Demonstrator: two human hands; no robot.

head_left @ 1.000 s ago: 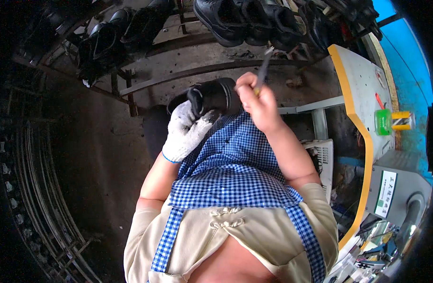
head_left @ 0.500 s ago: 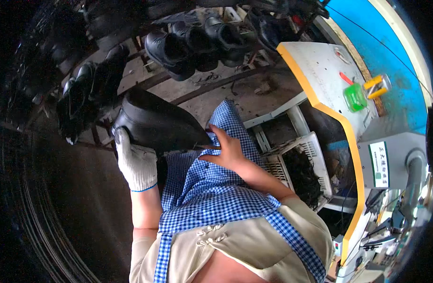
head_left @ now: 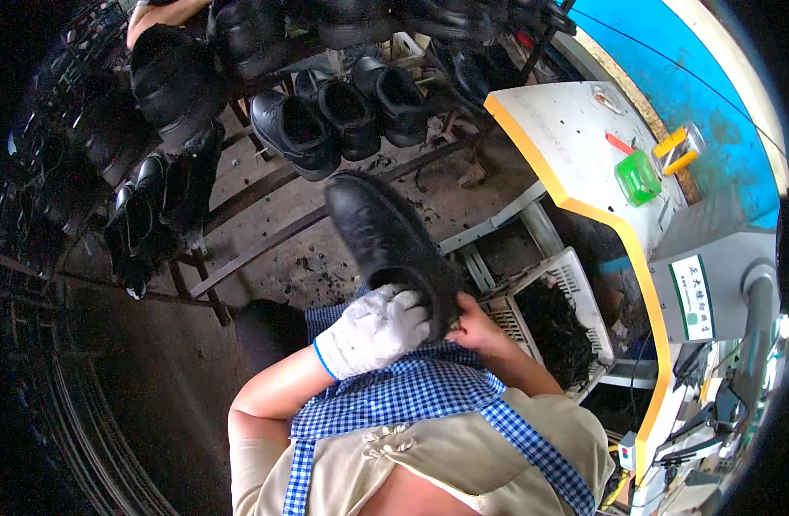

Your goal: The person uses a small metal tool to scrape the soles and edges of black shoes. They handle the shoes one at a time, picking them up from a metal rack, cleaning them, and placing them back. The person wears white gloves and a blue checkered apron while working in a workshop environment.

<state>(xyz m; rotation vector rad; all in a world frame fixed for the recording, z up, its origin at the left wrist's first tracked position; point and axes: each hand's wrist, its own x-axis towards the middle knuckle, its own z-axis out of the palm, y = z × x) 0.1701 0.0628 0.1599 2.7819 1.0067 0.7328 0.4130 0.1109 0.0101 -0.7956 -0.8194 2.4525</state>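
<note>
A black leather shoe (head_left: pixel 379 215) is held in front of my lap, its toe pointing away and a little left. My left hand (head_left: pixel 379 328), in a white knit glove, is closed over the edge of the shoe's opening, and some fingertips are hidden inside it. My bare right hand (head_left: pixel 479 327) grips the heel end from the right, with thumb and fingers pressed against it. Below both hands lies my blue-and-white checked apron (head_left: pixel 403 387).
Black shoes (head_left: pixel 334 112) stand on a metal rack (head_left: pixel 274 232) ahead and left. Another person's arm (head_left: pixel 166 13) shows at the far left. To my right are a white crate (head_left: pixel 588 301) of black scraps and a yellow-edged table (head_left: pixel 567 129) holding a green bottle (head_left: pixel 637 179).
The shoe has swung from lying sideways to toe-away and moved right. My left hand has shifted from its left end to the opening. My right hand, spread before, has closed on the heel.
</note>
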